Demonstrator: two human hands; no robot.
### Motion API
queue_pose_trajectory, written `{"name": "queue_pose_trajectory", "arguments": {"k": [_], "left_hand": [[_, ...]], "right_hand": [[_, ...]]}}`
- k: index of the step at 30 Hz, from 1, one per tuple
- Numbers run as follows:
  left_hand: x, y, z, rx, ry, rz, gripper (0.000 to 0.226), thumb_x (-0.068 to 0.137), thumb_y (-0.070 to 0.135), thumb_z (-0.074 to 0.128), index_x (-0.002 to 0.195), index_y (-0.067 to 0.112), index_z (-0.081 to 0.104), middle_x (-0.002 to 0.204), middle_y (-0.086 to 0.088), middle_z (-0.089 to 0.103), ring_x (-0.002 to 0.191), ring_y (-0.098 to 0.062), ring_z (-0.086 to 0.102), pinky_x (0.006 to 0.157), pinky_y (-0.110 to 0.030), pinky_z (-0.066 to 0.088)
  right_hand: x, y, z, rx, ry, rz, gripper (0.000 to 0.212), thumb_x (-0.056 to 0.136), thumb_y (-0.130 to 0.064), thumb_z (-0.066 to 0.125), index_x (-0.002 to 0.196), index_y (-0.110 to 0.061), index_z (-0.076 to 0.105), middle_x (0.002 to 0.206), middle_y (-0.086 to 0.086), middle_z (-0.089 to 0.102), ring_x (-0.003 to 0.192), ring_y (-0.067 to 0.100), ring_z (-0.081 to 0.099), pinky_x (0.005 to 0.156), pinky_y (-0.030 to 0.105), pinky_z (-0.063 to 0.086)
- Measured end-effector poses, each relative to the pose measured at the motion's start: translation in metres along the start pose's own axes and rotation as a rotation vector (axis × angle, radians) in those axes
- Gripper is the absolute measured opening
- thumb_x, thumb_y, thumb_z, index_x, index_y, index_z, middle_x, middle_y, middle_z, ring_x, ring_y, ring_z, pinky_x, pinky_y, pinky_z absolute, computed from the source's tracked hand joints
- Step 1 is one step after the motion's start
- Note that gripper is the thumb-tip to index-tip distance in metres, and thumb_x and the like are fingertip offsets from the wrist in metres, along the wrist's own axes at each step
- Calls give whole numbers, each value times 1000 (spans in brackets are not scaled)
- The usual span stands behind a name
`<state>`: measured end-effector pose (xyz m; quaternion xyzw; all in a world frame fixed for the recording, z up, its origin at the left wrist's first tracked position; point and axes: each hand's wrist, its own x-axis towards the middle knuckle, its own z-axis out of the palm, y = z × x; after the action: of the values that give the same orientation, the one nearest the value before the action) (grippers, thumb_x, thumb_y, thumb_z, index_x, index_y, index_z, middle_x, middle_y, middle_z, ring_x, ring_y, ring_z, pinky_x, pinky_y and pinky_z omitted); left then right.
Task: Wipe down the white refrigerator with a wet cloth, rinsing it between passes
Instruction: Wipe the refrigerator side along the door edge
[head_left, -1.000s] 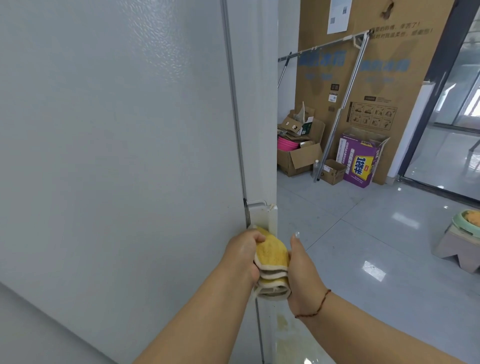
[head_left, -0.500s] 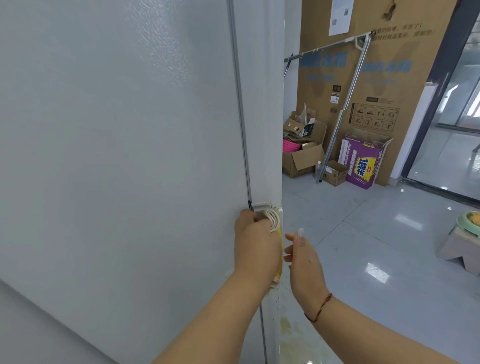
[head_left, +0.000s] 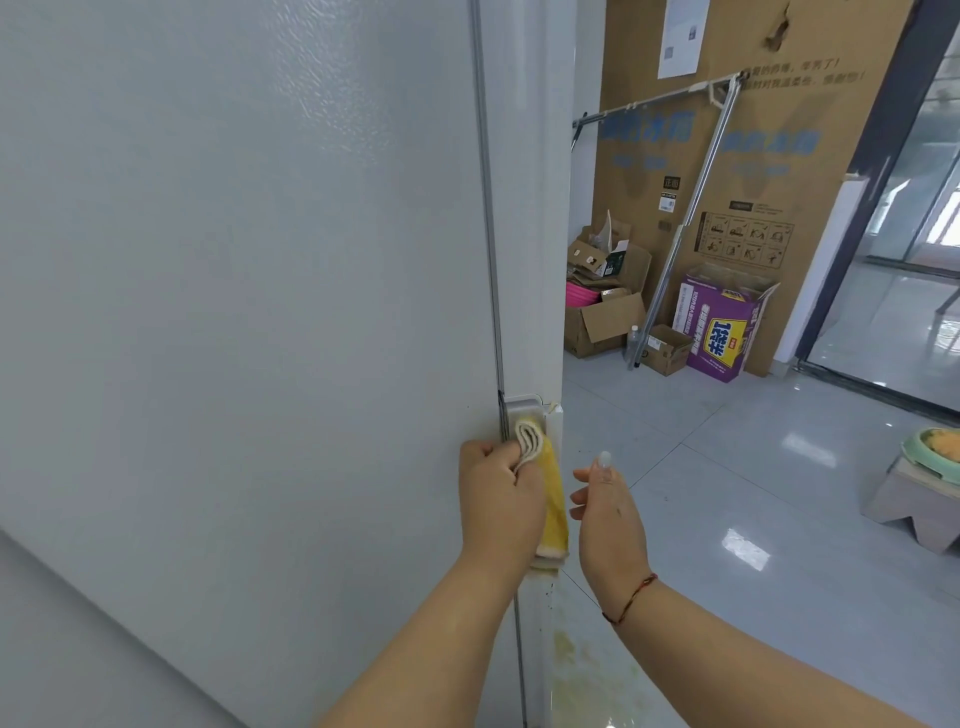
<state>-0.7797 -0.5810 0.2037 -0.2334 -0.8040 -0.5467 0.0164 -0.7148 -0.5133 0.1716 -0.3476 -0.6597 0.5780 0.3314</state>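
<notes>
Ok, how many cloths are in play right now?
1. A yellow cloth, folded, gripped in the left hand against the refrigerator's edge. The right hand holds nothing. Others could be out of view.

Floor: glossy pale grey tiles (head_left: 727, 467) carried bright reflections of light.
Back wall: a tall brown cardboard sheet (head_left: 753, 156) leaned there, printed in blue, a white paper notice (head_left: 680, 36) stuck near its top.
Rack: a metal pole frame (head_left: 691, 218) stood against the cardboard.
Boxes: open brown cartons (head_left: 602, 312) sat beside a purple box (head_left: 722, 327).
Right side: dark-framed glass panels (head_left: 914, 234) let in daylight.
Stool: a low grey stool (head_left: 919, 504) held a green basin (head_left: 935, 447).
</notes>
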Motion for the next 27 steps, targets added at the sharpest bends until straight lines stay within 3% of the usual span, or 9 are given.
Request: {"name": "queue_pose_trajectory", "arguments": {"k": [4,10,17,20,24,27], "left_hand": [[9,7,6,-55,49,57,13,90,1,51,82,-1,61,92,10,39,76,-14,48,64,-9,39],[0,-13,22,-166,102,-21,8,90,3,54,84,7,52,93,6,40,80,-15,48,67,-16,40],[-6,-28,37,-356,186,-215,18,87,-3,56,83,12,47,85,2,42,64,6,44,60,-10,42],[-10,-45,46,-399,191,-298,17,86,2,57,80,16,48,85,0,43,64,1,45,56,-14,40],[-23,-72,48,-384,112,-402,13,89,14,61,83,16,50,88,-4,47,71,-14,48,62,-23,40],[-37,-76,36,-362,168,-339,14,93,18,65,90,11,53,90,-4,42,76,-16,46,65,-17,44]], "right_hand": [[1,-6,-4,45,8,8,59,82,-66,18,90,-20,55,88,4,56,89,25,57,77,33,44],[10,-6,-13,95,4,4,58,81,-65,19,88,-21,56,87,3,58,86,20,58,74,29,42],[22,4,-9,74,-33,-43,57,86,-61,20,91,-17,57,86,5,57,84,20,57,68,25,40],[24,8,-8,67,-52,-38,60,85,-63,21,92,-15,56,85,4,56,81,18,55,67,24,40],[23,13,-8,43,-72,-57,58,89,-64,22,89,-17,56,82,1,54,80,17,54,70,25,40],[22,16,-9,44,-82,-71,58,91,-64,23,88,-15,55,79,2,53,76,18,52,69,27,42]]}}
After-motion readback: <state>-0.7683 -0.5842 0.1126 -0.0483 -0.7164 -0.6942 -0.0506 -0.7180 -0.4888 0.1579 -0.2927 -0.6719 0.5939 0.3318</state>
